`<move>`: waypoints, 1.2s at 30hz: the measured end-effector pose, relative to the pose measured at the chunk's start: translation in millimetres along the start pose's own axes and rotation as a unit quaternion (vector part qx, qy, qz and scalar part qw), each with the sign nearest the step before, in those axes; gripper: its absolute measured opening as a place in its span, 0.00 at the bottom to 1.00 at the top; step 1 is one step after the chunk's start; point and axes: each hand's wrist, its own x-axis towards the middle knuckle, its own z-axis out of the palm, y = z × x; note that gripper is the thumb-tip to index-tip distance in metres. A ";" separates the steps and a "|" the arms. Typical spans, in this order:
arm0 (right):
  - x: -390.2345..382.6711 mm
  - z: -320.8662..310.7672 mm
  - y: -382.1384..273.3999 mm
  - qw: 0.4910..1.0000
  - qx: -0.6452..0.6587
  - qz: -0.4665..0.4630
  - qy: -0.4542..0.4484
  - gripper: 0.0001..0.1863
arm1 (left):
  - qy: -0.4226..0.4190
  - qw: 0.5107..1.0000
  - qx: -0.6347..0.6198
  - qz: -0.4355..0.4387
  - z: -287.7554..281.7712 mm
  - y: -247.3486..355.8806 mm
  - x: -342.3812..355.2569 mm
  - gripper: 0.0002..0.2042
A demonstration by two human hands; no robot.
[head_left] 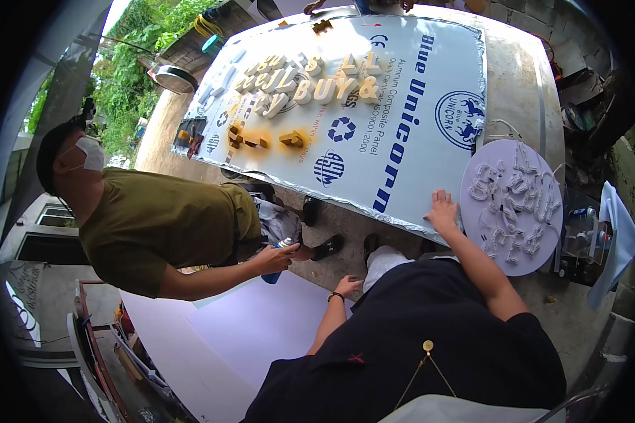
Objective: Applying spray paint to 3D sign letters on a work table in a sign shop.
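Note:
My right hand (pixel 442 209) rests with spread fingers on the lower right corner of a large white printed composite panel (pixel 416 176), beside a round pale sign (pixel 494 250) with wired raised letters. My left hand (pixel 347 285) hangs near my lap, fingers loosely apart, with nothing visible in it. On the panel, raised cream letters (pixel 310 88) stand in rows. Small sprayed orange-brown pieces (pixel 291 139) lie amid orange overspray.
A masked co-worker (pixel 155 218) stands left, holding a blue spray can (pixel 274 276). Another person's hands (pixel 406 3) show at the panel's far edge. A large pale sheet (pixel 233 331) lies lower left. Clear containers (pixel 578 240) and white sheets (pixel 614 240) sit at right.

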 end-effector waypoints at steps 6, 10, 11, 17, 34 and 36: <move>2.9 -0.8 -2.2 1.000 -0.003 0.009 -0.003 0.41 | 0.015 0.999 0.033 -0.001 -9.1 7.9 14.8 0.28; 5.7 -4.8 -4.3 1.000 0.004 0.024 -0.012 0.41 | 0.050 0.996 0.048 0.063 -20.5 18.7 38.2 0.26; 6.5 -6.6 -4.7 1.000 0.001 0.018 -0.010 0.41 | 0.087 0.991 0.012 0.098 -24.7 23.8 45.8 0.26; 16.8 -17.6 -15.1 0.998 0.018 0.043 -0.032 0.40 | 0.254 0.942 -0.058 0.210 -68.6 105.7 64.9 0.28; 66.6 -43.2 -81.1 0.979 0.046 0.156 -0.126 0.44 | 0.115 0.903 -0.400 0.110 -261.9 422.7 0.0 0.48; 68.3 -36.0 -86.7 0.983 -0.001 0.144 -0.115 0.44 | 0.080 0.926 -0.240 0.279 -368.2 491.4 -64.1 0.47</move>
